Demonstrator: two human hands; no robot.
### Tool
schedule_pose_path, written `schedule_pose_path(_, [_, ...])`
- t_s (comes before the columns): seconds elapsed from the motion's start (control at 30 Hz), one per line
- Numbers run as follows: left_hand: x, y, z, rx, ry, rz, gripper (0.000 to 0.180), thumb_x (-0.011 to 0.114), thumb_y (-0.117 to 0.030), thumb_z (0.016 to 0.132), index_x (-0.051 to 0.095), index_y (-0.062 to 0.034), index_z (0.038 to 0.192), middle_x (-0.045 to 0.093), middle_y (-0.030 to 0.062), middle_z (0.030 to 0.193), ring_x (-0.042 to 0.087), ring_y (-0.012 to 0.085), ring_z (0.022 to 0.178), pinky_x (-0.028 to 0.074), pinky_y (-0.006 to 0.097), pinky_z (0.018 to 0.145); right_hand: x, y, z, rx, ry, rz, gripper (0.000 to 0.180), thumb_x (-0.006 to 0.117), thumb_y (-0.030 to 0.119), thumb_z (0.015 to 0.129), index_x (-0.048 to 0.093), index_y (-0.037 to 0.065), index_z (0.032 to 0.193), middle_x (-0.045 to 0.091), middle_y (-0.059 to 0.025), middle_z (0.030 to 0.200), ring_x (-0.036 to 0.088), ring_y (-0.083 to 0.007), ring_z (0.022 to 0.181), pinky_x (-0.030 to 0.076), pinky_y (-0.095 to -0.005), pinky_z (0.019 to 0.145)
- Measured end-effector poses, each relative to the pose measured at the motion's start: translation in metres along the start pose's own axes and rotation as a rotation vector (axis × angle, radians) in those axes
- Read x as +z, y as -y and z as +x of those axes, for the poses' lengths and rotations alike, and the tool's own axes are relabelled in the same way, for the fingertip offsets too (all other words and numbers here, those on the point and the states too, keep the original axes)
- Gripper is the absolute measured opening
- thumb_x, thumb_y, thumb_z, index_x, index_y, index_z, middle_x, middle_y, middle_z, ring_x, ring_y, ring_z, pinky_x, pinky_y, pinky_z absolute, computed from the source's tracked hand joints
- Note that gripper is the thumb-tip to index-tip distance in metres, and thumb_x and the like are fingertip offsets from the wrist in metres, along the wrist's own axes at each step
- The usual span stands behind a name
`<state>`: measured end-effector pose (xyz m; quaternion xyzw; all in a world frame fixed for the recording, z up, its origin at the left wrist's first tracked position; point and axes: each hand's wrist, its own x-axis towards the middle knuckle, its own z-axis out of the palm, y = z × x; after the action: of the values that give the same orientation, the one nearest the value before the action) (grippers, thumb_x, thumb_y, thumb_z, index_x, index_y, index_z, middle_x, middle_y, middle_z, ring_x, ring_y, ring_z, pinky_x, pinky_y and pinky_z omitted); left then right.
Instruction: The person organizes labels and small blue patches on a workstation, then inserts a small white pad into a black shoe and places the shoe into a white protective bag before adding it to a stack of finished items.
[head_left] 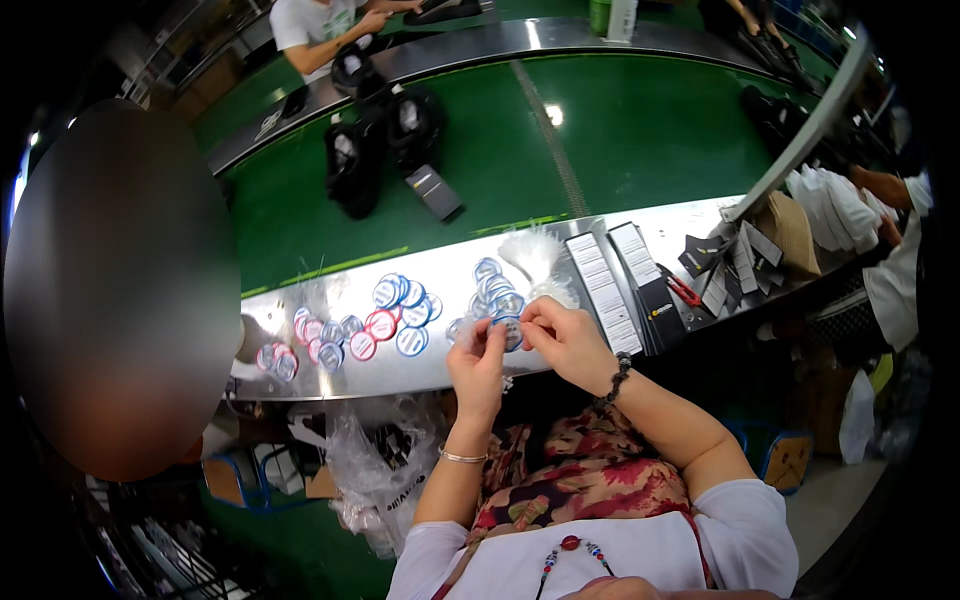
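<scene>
My left hand (476, 366) and my right hand (566, 341) are close together over the metal ledge (430, 375). Both have their fingers pinched at the edges of a round tag (511, 334) with a blue rim, which lies between them. Just beyond my fingers is a pile of similar round blue-and-white tags (489, 283). A bundle of thin white plastic strings (537, 262) lies beyond my right hand. Whether a string is pinched with the tag is too small to make out.
Blue tags (411, 341) and red tags (363, 346) lie scattered leftward. Rows of rectangular tags (603, 290) and a red-handled tool (682, 290) lie right. Black shoes (350, 165) and a grey tag (433, 192) sit on the green belt (490, 130). People work across and beside me.
</scene>
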<state>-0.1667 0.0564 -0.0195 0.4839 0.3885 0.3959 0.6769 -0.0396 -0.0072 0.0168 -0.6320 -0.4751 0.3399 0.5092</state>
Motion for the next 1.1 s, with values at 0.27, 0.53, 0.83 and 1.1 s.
schedule_pose_path(0.27, [0.002,0.003,-0.001,0.112,0.007,-0.005,0.011,0.059,-0.006,0.086,0.059,0.0027,0.092,0.060,0.0018,0.079,0.053,0.0054,0.066,0.043,0.019,0.059,0.012,-0.004,0.006,-0.192,-0.141,-0.402,0.005,0.056,0.006,0.080,0.054,0.002,0.081,0.058,-0.0135,0.061,0.059,-0.0286,0.055,0.044,-0.0338,0.048])
schedule_pose_path(0.53, [0.001,0.006,-0.005,0.117,0.016,0.072,0.009,0.057,-0.004,0.086,0.059,0.0039,0.090,0.060,0.0025,0.080,0.055,0.0071,0.070,0.047,0.021,0.065,0.017,-0.005,0.011,-0.235,-0.180,-0.575,0.006,0.056,0.009,0.079,0.052,0.004,0.080,0.055,-0.0129,0.057,0.057,-0.0306,0.051,0.043,-0.0392,0.046])
schedule_pose_path(0.83, [-0.002,0.008,-0.004,0.118,-0.001,0.049,0.009,0.057,-0.004,0.086,0.059,0.0028,0.091,0.060,0.0014,0.081,0.054,0.0063,0.071,0.046,0.021,0.065,0.018,-0.003,0.007,-0.276,-0.145,-0.569,0.006,0.057,0.008,0.078,0.052,0.004,0.078,0.054,-0.0132,0.056,0.056,-0.0316,0.051,0.043,-0.0402,0.046])
schedule_pose_path(1.1, [-0.004,0.004,-0.009,0.277,-0.006,0.377,0.008,0.059,-0.002,0.084,0.060,0.0031,0.089,0.055,-0.0021,0.075,0.047,0.0030,0.064,0.037,0.017,0.056,0.018,-0.004,0.008,-0.245,-0.142,-0.648,0.007,0.056,0.009,0.077,0.052,0.005,0.077,0.054,-0.0127,0.054,0.056,-0.0317,0.049,0.043,-0.0412,0.045])
